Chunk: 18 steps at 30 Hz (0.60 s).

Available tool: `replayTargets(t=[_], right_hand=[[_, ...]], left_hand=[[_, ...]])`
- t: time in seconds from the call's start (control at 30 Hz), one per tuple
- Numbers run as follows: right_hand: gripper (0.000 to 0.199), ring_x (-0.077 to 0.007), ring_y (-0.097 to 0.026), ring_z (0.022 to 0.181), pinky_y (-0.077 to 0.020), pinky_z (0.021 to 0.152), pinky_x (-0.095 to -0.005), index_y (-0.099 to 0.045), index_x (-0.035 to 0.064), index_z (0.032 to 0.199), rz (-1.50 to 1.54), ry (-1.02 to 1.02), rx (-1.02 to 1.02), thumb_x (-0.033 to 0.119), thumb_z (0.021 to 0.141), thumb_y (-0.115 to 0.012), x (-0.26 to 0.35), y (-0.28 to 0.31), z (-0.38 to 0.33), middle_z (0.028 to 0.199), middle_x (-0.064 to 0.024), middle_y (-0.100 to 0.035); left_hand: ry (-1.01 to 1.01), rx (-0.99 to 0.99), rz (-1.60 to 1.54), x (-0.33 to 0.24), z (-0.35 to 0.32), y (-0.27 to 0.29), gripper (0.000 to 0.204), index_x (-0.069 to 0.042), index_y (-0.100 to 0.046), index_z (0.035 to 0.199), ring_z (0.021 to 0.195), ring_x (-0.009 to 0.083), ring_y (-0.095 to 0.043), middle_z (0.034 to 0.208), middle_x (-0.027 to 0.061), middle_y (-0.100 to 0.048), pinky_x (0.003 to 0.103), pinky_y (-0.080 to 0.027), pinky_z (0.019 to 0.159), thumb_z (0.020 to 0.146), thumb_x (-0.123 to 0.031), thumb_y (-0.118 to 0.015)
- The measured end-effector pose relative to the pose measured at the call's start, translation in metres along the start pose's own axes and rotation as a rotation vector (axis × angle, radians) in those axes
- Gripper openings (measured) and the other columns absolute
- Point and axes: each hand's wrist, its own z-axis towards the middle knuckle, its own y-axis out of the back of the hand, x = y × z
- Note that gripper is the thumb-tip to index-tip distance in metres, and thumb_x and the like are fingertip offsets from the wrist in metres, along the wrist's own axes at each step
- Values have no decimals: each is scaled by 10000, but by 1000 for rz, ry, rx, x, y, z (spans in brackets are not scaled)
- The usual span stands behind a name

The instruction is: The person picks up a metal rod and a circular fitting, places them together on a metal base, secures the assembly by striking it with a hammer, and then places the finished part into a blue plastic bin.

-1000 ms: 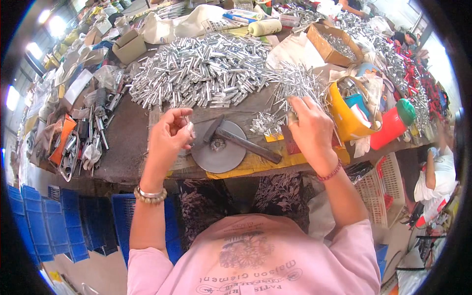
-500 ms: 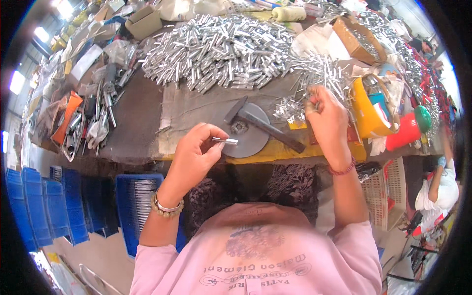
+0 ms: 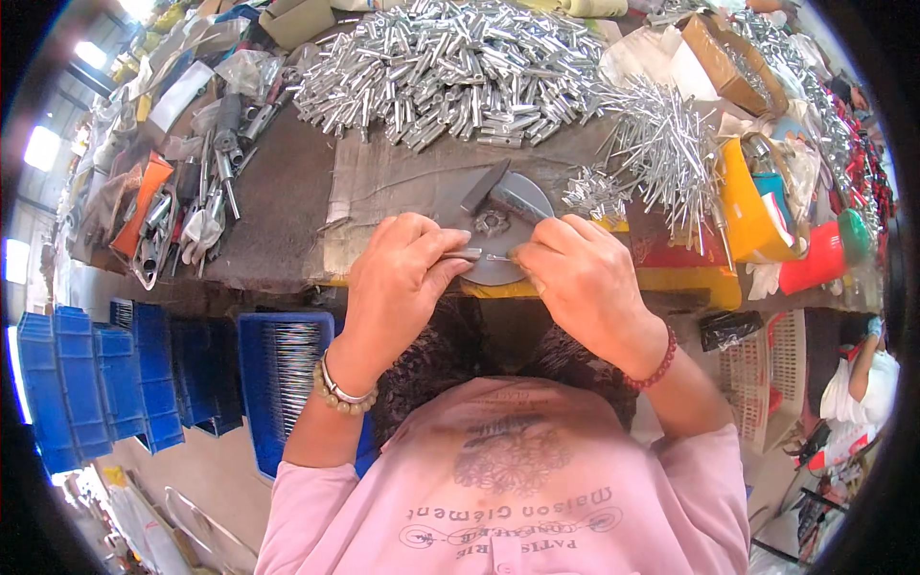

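- Left hand (image 3: pixel 398 278): fingers curled, thumb and fingertips pinched on a small metal sleeve (image 3: pixel 463 255) that points right, toward the other hand.
- Right hand (image 3: pixel 575 278): fingers bent, thumb and forefinger pinched on a thin metal pin (image 3: pixel 497 258); the pin's tip points left and meets the open end of the sleeve, or sits just at it. Cannot tell whether it is inside.
- Both hands are held close together, near the edge of the workbench (image 3: pixel 287 211), directly over a round grey metal disc (image 3: pixel 489 264) lying flat on the bench.
- A small star-shaped metal part (image 3: pixel 492 223) sits at the disc's middle, just far of the sleeve and pin.
- A hammer (image 3: pixel 508 192) lies with its head on the far side of the disc.
- Far of the disc: a wide heap of short silver tubes (image 3: pixel 450 67) spread over the bench.
- Far right of the disc: a bristling pile of long thin pins (image 3: pixel 671 144); a smaller cluster lies just left of it.
- Right edge of bench: a yellow container (image 3: pixel 743 206) and a red container (image 3: pixel 815 264).
- Left part of bench: scattered hand tools (image 3: pixel 192 206).
- Below the bench on the left: a blue crate (image 3: pixel 278 374) with silver parts inside, more blue crates (image 3: pixel 86 383) farther left.
- Beaded bracelets on both wrists; pink shirt in near foreground.
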Motion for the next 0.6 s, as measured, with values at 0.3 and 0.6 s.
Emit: replayTargets(t=[0.3,0.6], right_hand=[[48,-293,-677,948,-569,847,-432,-734,87,889,-1,17,-1,62,854,-711,-3,0,5,946,-78,-637],[47,-299,-685,947,-570,857,-441,-752,84,877,24,1,-4,64,864,-712,-7,-3,13,935,-76,-648]], left_hand=[[32,34,-143,8,0,-6,155,-36,-814,1048,954,301,-674,989,111,-698,388,-533,830,896,-54,-841],[59,28,-208,11,-4,-8,173,-34,-821,1076,941,275,-663,1005,108,-681,362,-525,817,905,-53,-838]])
